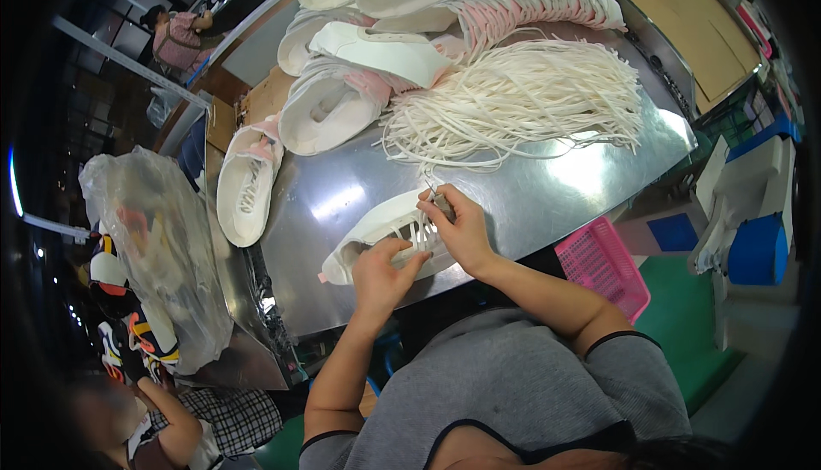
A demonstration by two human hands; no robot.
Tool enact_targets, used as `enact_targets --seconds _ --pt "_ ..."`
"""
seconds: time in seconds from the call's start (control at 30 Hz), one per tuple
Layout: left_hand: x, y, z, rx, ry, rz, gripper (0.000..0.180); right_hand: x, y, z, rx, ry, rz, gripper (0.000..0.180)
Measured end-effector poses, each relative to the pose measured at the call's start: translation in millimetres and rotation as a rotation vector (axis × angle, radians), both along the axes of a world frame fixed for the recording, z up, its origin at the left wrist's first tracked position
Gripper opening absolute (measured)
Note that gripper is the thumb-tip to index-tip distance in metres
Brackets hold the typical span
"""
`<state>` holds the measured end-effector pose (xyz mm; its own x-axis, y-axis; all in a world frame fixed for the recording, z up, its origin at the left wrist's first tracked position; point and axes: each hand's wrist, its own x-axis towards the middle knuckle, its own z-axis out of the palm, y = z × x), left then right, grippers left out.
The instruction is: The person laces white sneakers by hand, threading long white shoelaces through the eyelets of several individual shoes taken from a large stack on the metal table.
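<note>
A white shoe upper (386, 216) lies on its side on the metal table in front of me, with white laces (419, 235) crossing its opening. My left hand (380, 280) grips the upper near its heel end, thumb and forefinger on either side of the laced opening. At the toe end, the fingertips of my right hand (462, 229) pinch a shoelace. A thin, dark, metallic-looking bit shows at those fingertips, too small to name. Just beyond is a large heap of loose white laces (522, 98).
Stacked white uppers (329, 111) with pink lining fill the far left of the metal table (316, 299). One laced upper (248, 183) lies at the left edge. A pink basket (603, 269) stands at the right. A plastic bag (158, 248) and two other people are at the left.
</note>
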<state>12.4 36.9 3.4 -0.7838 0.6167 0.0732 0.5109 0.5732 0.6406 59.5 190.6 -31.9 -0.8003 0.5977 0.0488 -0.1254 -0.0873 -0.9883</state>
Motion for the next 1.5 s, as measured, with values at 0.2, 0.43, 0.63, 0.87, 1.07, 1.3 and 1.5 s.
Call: enact_targets --seconds 0.2,0.43,0.63,0.87,1.07,1.3,1.5 --pt "1 2 -3 -0.017 0.12 -0.005 0.028 28 16 6 0.116 -0.215 0.229 0.025" --pt "-1 3 -5 0.028 0.234 -0.072 0.024 67 15 1 0.358 -0.278 0.386 0.018" --pt "-2 3 -9 0.046 0.271 -0.093 0.024 65 16 -5 0.417 -0.29 0.37 0.016" --pt "-4 0 -13 0.091 0.19 -0.193 0.02 45 0 -16 0.581 -0.363 0.367 0.02" --pt "-2 -8 -8 0.116 0.198 -0.196 0.017 35 0 6 0.604 -0.432 0.368 0.019" --pt "3 -10 -8 0.097 0.194 -0.323 0.016 37 -25 -12 0.721 -0.358 0.347 0.019" --pt "14 -22 7 -0.02 0.421 -0.289 0.015 73 25 25 0.681 -0.395 0.504 0.021"
